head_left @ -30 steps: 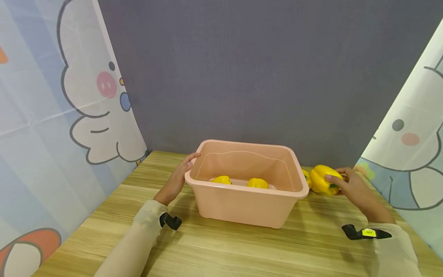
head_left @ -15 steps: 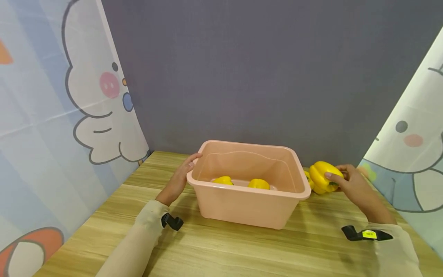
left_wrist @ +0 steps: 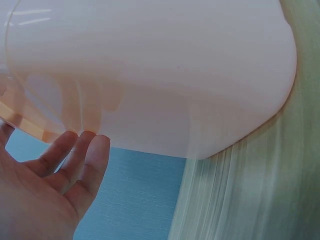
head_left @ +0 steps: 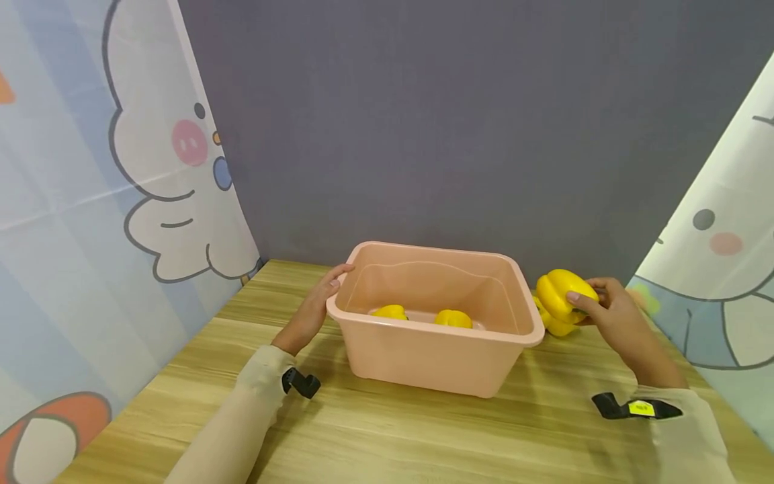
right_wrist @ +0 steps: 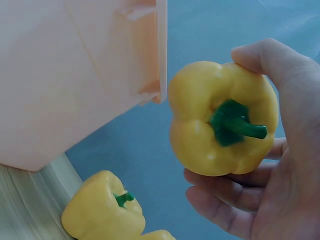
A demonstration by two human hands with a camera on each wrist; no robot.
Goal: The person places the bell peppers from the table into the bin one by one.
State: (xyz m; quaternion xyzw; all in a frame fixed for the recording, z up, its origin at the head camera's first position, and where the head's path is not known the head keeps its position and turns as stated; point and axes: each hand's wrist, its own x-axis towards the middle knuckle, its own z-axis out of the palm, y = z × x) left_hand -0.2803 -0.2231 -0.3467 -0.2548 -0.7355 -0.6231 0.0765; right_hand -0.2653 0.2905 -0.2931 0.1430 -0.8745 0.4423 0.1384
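My right hand (head_left: 617, 316) holds a yellow bell pepper (head_left: 559, 296) by its sides, thumb on one side and fingers on the other. Its green stem (right_wrist: 240, 125) faces the right wrist camera. The held pepper is raised beside the right end of a pink plastic tub (head_left: 423, 356). Below it lies another yellow pepper (right_wrist: 105, 207), with part of one more at the lower edge of that view. My left hand (head_left: 311, 312) grips the tub's left rim, several fingertips (left_wrist: 97, 150) against the outer wall. Inside the tub sit two yellow peppers, one left (head_left: 390, 312) and one right (head_left: 453, 318).
The tub stands on a wood-grain table (head_left: 387, 437), near a dark grey back panel (head_left: 423, 134). Cartoon-printed cloths hang at the left (head_left: 60, 235) and right (head_left: 725, 296). Table surface shows in front of the tub.
My right hand has raised its pepper upward from beside the others, uncovering more yellow beneath it. My left hand stays on the tub's rim, and the tub's peppers have not moved.
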